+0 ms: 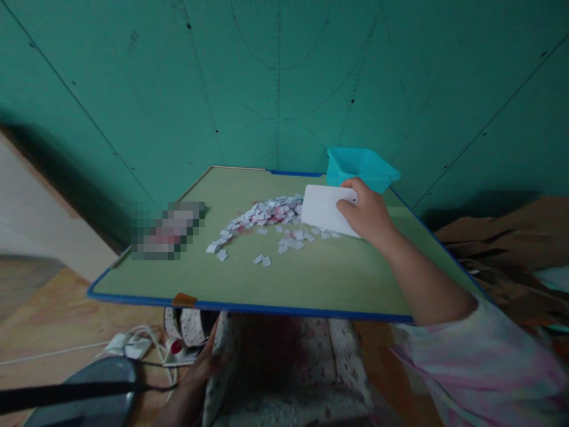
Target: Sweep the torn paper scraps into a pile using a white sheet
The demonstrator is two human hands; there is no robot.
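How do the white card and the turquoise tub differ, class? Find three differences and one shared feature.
The card is white; the tub is turquoise. The card is flat; the tub is hollow with raised walls. The right hand grips the card; the tub stands beyond it. Each is mostly one plain colour.

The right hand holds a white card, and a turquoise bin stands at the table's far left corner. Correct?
Not left: the head view shows the turquoise bin at the far right corner of the table. The right hand holds a white card.
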